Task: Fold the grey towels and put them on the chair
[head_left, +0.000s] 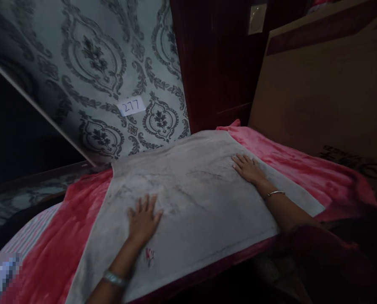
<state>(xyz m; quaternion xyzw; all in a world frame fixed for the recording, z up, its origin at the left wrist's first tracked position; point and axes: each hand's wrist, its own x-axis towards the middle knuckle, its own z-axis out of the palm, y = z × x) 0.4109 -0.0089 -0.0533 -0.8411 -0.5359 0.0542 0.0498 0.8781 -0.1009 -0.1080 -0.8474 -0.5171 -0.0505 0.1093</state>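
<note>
A grey, plush-looking cloth [188, 211] lies spread out in front of me, with wrinkles and darker streaks in its pile. My left hand [144, 221] rests on its near left part, palm down with the fingers spread. Just below that hand is a small red and white printed mark [149, 256] on the cloth. Farther off, near the cloth's right edge, my right hand [248, 169] also lies flat with its fingers apart. Neither hand grips anything. Red plush fabric shows beyond the cloth on the left [58, 236] and pinker on the right [289, 164].
Patterned wallpaper [93, 59] with a paper label [131, 105] reading 277 rises behind the cloth. A dark red door or panel [213, 63] adjoins it. On the right stands a large cardboard box [321, 93]. Striped fabric [33, 228] shows at the left.
</note>
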